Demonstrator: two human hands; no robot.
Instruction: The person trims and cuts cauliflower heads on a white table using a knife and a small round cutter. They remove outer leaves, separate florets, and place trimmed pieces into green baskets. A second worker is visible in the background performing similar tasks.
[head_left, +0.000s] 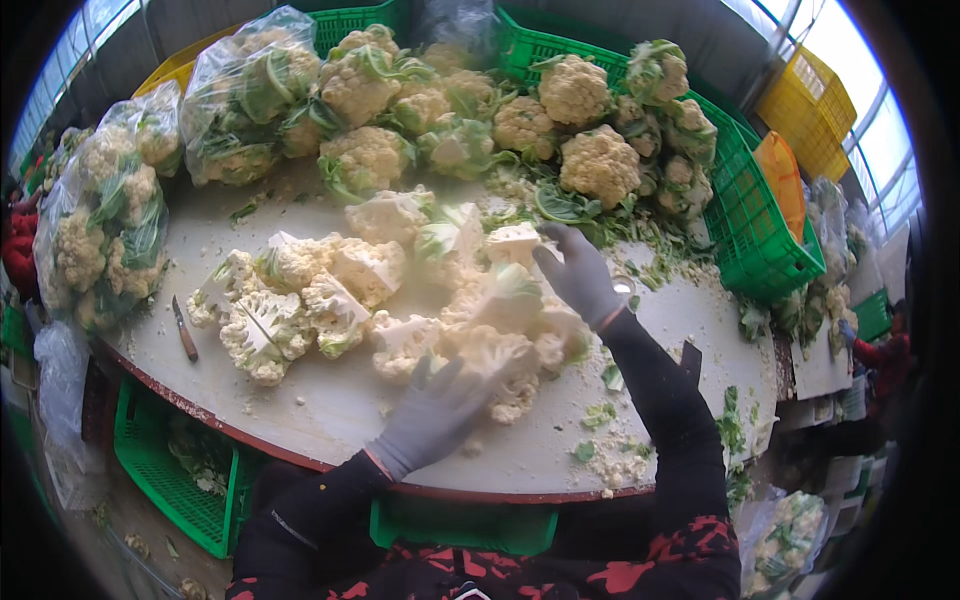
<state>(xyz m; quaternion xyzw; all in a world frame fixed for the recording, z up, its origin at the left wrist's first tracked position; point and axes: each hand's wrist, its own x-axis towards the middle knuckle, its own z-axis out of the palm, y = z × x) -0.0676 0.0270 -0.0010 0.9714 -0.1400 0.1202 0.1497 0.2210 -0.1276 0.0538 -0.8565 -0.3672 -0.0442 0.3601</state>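
My left hand (433, 420), in a grey glove, lies against the near side of a heap of cut cauliflower pieces (491, 360). Its fingers are spread and blurred; no piece is gripped. At the heap's right, my right hand (581, 274), also gloved, has thumb and fingers apart beside a pale cut cauliflower chunk (513, 243). Whether they touch it cannot be made out. To the left, more cut pieces (330, 277) lie together, one half (264, 334) with its branching cut face up. A knife with a wooden handle (187, 345) rests on the white tabletop (315, 420).
Whole cauliflowers (600, 166) are piled at the back, with bagged ones (105, 232) at left. A green crate (765, 225) stands at right, another green crate (176, 465) below the table's red edge. Leaf scraps (660, 247) litter the right side. A person (889, 352) works far right.
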